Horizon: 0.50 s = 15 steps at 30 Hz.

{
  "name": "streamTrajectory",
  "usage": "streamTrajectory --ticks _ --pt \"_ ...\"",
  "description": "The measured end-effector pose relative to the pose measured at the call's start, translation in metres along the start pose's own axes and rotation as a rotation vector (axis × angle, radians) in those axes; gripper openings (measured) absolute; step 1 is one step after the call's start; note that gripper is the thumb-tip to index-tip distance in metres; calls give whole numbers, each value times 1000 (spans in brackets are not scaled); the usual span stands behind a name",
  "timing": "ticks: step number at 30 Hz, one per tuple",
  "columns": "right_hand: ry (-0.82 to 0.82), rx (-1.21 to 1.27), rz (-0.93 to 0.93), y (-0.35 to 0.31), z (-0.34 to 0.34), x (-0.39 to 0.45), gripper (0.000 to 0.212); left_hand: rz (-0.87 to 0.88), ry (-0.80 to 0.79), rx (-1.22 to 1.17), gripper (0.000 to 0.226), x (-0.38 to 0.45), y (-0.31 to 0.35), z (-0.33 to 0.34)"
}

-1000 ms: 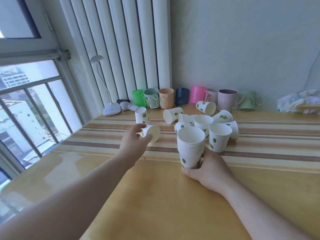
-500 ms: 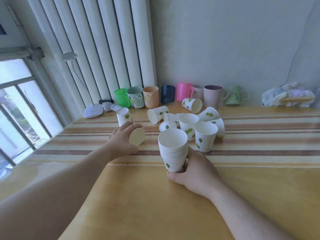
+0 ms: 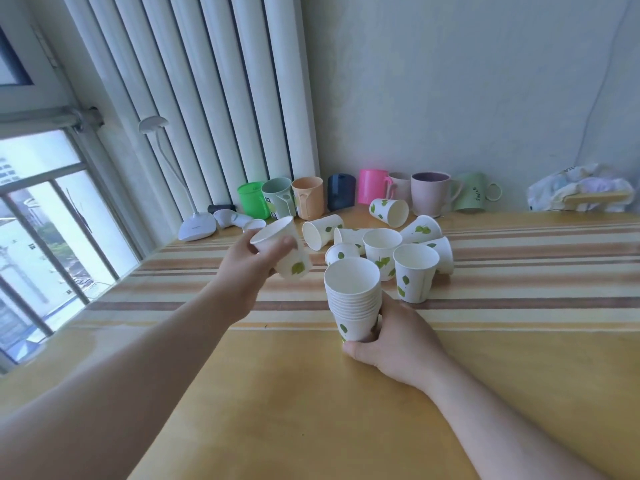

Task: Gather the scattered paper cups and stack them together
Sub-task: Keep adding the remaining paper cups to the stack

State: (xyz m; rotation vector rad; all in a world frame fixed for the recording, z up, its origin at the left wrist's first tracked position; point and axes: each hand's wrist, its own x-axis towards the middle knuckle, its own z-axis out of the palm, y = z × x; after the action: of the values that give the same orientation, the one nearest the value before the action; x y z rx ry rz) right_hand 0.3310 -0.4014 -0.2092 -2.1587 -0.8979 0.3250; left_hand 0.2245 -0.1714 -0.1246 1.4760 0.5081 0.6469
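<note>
My right hand [image 3: 394, 337] grips the base of a stack of white paper cups with green leaf prints [image 3: 354, 299], standing upright on the table. My left hand [image 3: 249, 268] holds a single paper cup [image 3: 282, 247] lifted above the table, left of the stack, its mouth tilted up and to the left. Several loose paper cups lie behind the stack: an upright one [image 3: 414, 277] to its right, another upright [image 3: 381, 247], and toppled ones [image 3: 322, 230], [image 3: 389, 211], [image 3: 420, 230].
The wooden table [image 3: 311, 393] has a striped band across its middle. A row of coloured mugs [image 3: 341, 192] lines the back wall. A white desk lamp [image 3: 195, 225] stands at the back left by the radiator. A crumpled bag [image 3: 581, 188] sits far right.
My left hand has picked the lying cup off the table and turned it mouth-up, moving it toward the stack. The right hand stays on the stack.
</note>
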Motion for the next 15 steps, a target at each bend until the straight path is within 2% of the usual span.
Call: streamTrajectory --ticks 4,6,11,15 --pt "1 1 -8 -1 -1 -1 55 72 -159 -215 38 -26 38 35" --pt "6 9 -7 -2 -2 -3 54 93 -212 -223 40 -37 50 47" --pt "28 27 -20 -4 -3 -5 56 152 -297 117 65 -49 45 54" --pt "43 49 -7 -4 -3 -5 59 155 -287 417 72 -48 19 52"
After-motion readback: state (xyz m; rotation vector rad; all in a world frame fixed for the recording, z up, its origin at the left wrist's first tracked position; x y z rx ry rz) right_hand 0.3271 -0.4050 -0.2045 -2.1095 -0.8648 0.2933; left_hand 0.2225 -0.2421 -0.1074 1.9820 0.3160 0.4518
